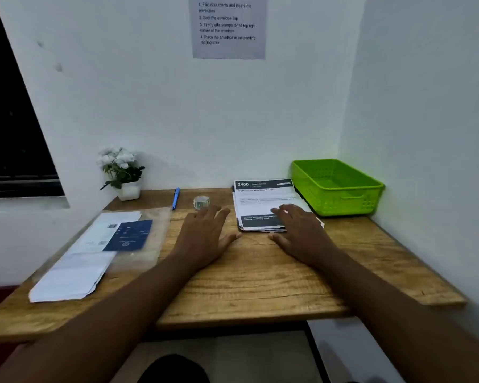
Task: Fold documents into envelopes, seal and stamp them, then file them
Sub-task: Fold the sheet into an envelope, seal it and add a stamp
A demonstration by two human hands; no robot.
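A stack of printed documents (260,201) with black header bands lies at the back of the wooden desk (260,280), just left of a green plastic basket (336,186). My right hand (297,232) rests flat, fingers spread, with its fingertips on the stack's near right part. My left hand (205,234) lies flat and open on the bare wood to the left of the stack, holding nothing. White envelopes (72,275) and a blue stamp sheet (129,234) lie on a clear plastic sleeve at the desk's left.
A roll of clear tape (201,202) and a blue pen (176,198) sit at the back centre. A potted white flower (121,171) stands in the back left corner. An instruction sheet (228,26) hangs on the wall. Walls close in behind and to the right.
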